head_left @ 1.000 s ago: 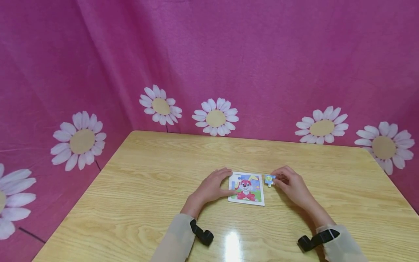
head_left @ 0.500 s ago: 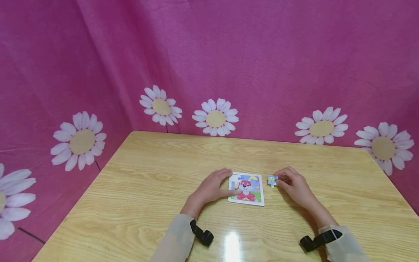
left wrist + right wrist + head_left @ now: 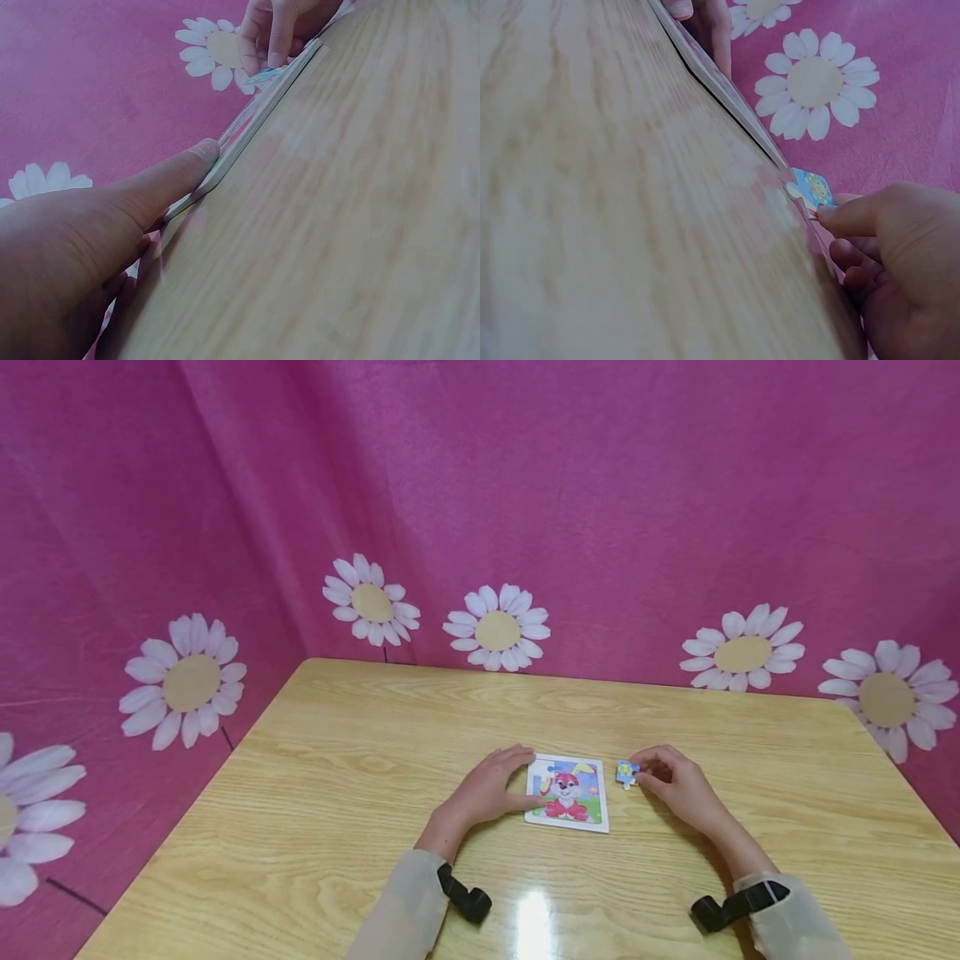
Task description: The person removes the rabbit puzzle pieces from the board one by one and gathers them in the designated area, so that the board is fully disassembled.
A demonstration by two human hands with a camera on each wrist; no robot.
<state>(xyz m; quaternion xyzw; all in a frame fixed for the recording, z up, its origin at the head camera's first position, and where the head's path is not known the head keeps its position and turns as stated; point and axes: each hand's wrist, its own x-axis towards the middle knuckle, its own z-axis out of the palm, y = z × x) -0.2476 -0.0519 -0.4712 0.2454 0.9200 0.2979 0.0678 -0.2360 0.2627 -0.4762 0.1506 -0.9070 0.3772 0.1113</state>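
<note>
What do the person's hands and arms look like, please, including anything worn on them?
The left hand and the right hand wear no gloves. The sleeves are plain pale beige, each with a black strap near its end, carrying a rounded black piece.

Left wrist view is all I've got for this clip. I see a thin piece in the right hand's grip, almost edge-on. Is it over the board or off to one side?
Observer: The head view puts the puzzle piece to the right of the puzzle board, with a gap between them.

Operator: What's printed on it?

Observer: The right wrist view shows a yellow sun-like or flower-like figure on light blue.

Operator: Any spot unfilled?

Observer: From the head view, the upper left shows a pale patch, seemingly unfilled.
</note>
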